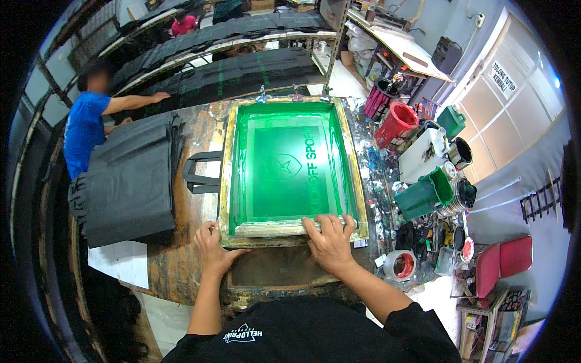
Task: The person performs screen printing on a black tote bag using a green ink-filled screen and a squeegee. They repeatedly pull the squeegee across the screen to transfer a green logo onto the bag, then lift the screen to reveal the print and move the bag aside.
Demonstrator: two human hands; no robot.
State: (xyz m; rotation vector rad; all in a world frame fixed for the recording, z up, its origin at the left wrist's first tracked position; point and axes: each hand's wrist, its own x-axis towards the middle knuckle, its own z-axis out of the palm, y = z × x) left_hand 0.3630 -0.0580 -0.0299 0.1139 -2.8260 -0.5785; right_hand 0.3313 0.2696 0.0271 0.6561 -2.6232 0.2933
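Note:
A screen printing frame (362, 199) with a green mesh (266, 199) lies on the worktable in front of me. A logo and lettering show through its mesh. Across its near end rests a squeegee (272, 228), with the fingers of my right hand (331, 245) curled over its right part. My left hand (216, 249) grips the frame's near left corner, fingers along the side and thumb by the near edge. From beneath the frame's left side sticks out the handle of a black fabric bag (192, 172); the frame hides the rest of it.
Left of the frame lies a stack of black fabric bags (130, 181). A person in a blue shirt (88, 130) reaches toward racks of black fabric (224, 75). Ink containers, including a red bucket (396, 124) and green container (423, 193), crowd the right side, with a tape roll (399, 265).

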